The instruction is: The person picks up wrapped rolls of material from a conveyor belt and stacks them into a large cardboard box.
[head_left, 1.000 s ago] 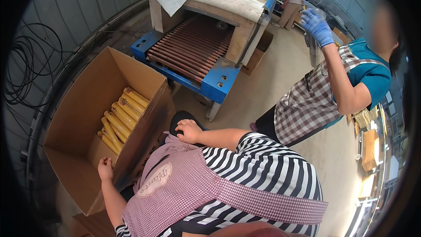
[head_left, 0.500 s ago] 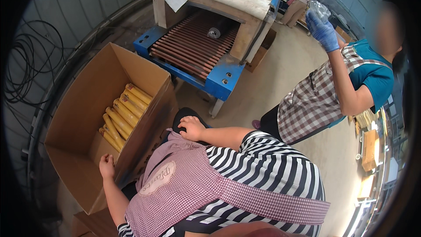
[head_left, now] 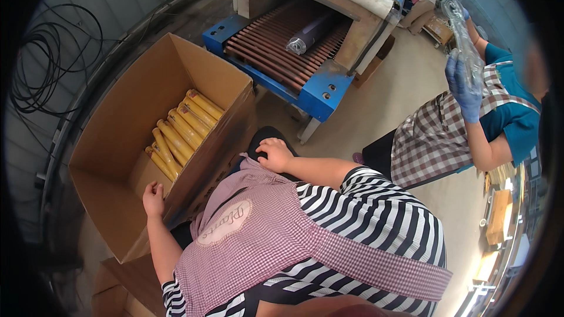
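My left hand is over the near edge of a big cardboard box, its fingers loosely bent and apart, with nothing in them. Several yellow cylindrical rolls lie side by side in that box, just beyond my fingers. My right hand rests on my dark-clothed knee, fingers spread and holding nothing. On the brown rollers of a blue-ended conveyor machine lies a dark roll wrapped in clear film, partly out of the machine's opening.
At the right, a co-worker in blue gloves holds up a long film-wrapped item. Another person stands far back. Black cable coils hang on the left wall. A second carton sits at the lower left.
The view has shifted, so most things sit farther right. The dark roll has come farther out along the rollers. The co-worker's film-wrapped item now shows at full length. My hands keep their places.
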A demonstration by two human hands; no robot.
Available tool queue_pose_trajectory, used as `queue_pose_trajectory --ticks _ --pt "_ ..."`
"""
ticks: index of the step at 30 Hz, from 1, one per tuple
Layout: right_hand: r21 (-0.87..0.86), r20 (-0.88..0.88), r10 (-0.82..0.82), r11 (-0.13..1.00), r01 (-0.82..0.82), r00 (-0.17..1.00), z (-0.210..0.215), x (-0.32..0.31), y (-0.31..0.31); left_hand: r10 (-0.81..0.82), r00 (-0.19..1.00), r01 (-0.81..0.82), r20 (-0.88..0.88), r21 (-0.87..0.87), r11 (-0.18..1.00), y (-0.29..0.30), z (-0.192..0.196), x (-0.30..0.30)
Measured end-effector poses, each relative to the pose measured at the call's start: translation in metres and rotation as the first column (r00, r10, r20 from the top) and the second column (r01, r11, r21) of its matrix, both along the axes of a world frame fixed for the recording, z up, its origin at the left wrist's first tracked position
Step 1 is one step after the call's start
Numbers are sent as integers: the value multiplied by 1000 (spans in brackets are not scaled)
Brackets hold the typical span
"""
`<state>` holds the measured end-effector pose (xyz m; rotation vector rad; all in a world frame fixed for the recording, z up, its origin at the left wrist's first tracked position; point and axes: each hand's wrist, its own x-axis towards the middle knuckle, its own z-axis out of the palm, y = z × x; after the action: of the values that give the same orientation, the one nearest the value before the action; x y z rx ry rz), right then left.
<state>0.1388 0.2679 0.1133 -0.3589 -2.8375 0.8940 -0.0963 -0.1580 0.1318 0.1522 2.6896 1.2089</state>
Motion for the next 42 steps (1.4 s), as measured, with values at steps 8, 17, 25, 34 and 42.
queue_pose_trajectory --ticks 8,17,25,34,42 --pt "-273 -677 -417 907 319 606 77 -66 89 -5 999 3 -35 -56 998 4 12 14" --pt "-250 252 -857 391 886 449 172 -160 215 25 998 -31 -50 -132 991 6 18 16" --pt "-837 -53 -849 325 441 526 134 -174 154 -63 972 103 -228 167 981 53 51 32" --pt "-824 -544 -411 428 -372 732 150 -108 -90 -278 894 -190 352 859 476 228 186 101" --pt "-819 -573 -506 364 -443 645 160 -121 -21 -346 915 -117 208 957 265 75 150 103"
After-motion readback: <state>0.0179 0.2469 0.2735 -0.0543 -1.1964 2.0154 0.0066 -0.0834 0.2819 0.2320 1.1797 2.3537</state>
